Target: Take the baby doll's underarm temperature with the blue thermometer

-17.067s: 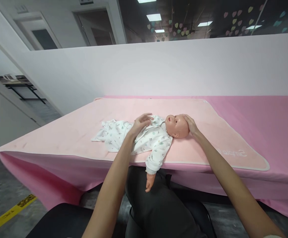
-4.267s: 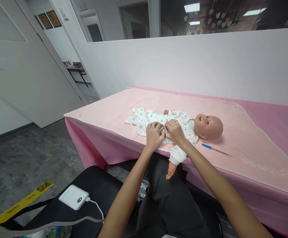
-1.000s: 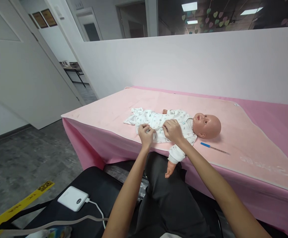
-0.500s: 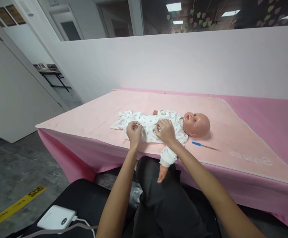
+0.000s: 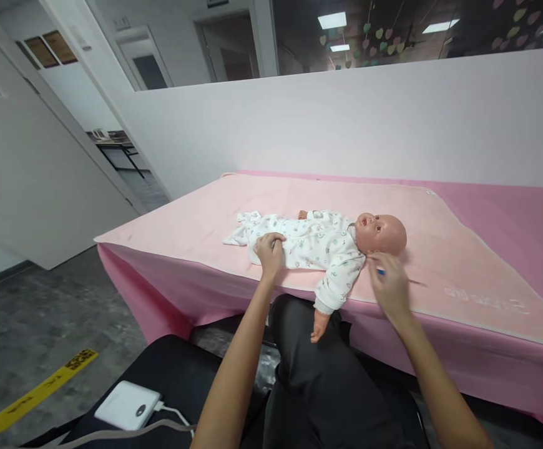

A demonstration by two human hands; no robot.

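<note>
Head view of a doll [image 5: 302, 249] on its back upon a pale pink mat [image 5: 477, 262], with the head [image 5: 380, 234] toward the right and the leg end of its white printed suit toward the left. Bent down over the near edge of the mat, one sleeve [image 5: 339, 280] of the suit, and below it the doll's near hand [image 5: 319, 325], in front of dark trousers [image 5: 327, 380].

Left hand [image 5: 271, 252] at the lower part of the suit, with fingers curled inward. From this angle, not possible to tell: clenched around nothing, or grasping some cloth or small object.

Right hand [image 5: 390, 284] near the doll's head, over a thin stick [image 5: 417, 283] with a blue end [image 5: 381, 272]. Between the blurred fingers, only a little of the blue in sight; on the other side of the hand, the thin tip. Because of the blur, not possible to tell: closed on the stick, or released above it.

Around and beneath the mat, a deeper pink cloth [image 5: 515, 218], in folds at the near side. At the lower left, on a black chair [image 5: 187, 368], a white device [image 5: 126, 405] with a white cable [image 5: 175, 411]. Farther left, a yellow strip [image 5: 37, 396] with black marks. Behind, a white wall [image 5: 346, 128].
</note>
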